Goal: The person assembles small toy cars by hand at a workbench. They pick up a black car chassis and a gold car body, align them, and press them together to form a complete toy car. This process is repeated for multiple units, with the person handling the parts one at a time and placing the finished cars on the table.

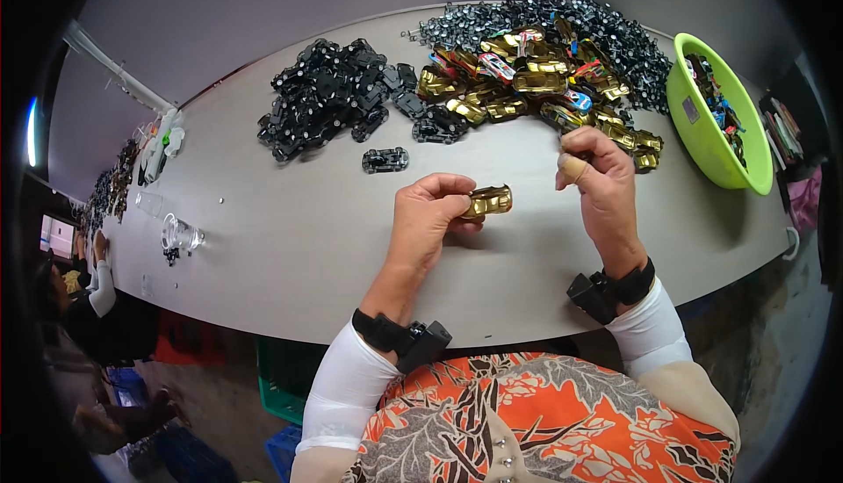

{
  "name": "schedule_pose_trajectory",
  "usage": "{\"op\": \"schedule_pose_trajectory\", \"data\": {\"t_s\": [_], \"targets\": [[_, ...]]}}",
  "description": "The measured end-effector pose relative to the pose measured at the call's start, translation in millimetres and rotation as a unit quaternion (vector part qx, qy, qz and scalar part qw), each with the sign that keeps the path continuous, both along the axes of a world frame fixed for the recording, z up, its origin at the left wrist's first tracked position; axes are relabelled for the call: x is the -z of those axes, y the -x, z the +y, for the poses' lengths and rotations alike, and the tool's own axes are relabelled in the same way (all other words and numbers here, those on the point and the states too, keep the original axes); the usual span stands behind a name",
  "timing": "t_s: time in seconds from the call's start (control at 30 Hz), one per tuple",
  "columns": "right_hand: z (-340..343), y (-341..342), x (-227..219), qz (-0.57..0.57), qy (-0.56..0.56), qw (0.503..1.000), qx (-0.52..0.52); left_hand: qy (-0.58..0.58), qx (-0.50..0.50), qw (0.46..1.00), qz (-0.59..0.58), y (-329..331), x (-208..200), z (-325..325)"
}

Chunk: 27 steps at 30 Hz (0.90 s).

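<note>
A gold toy car body (493,200) is pinched between the thumb and fingers of my left hand (423,212), held low above the table in front of me. To the right, my right hand (601,186) is raised with its fingers closed in a pinch near the pile of gold toy car bodies (541,82). Something small and dark shows at those fingertips, too hidden to name. One black toy car chassis (385,161) lies alone, beyond my left hand. Behind it rises a heap of black chassis (320,97).
Small dark metallic parts (645,66) are heaped along the back. At right stands a lime-green basin (745,145) with colourful toy cars. A clear cup (180,234) lies on the table's (290,263) left. Another person's sleeved arm (103,285) rests at the far left edge.
</note>
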State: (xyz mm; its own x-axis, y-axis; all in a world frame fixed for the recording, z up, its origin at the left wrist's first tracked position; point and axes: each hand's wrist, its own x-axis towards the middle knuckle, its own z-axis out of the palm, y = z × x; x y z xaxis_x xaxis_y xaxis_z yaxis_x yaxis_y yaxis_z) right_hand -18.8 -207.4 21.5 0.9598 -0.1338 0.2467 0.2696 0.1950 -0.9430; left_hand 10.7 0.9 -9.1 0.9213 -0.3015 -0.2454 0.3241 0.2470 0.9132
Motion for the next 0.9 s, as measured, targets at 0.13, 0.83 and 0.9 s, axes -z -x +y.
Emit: {"op": "schedule_pose_trajectory", "data": {"t_s": [0.13,0.83,0.9], "targets": [[11.4,-2.1,17.5,0.061,0.045,0.99,-0.119,0.05,-0.027,0.998,0.009,1.1,-0.6,-2.2],[17.0,1.7,3.7,0.306,-0.159,0.876,-0.336,-0.168,-0.016,0.829,-0.534,20.4,-29.7,-6.6],[22.3,1.7,8.5,0.279,-0.185,0.869,-0.365,-0.157,-0.002,0.813,-0.56,20.3,-24.0,-5.2]]}}
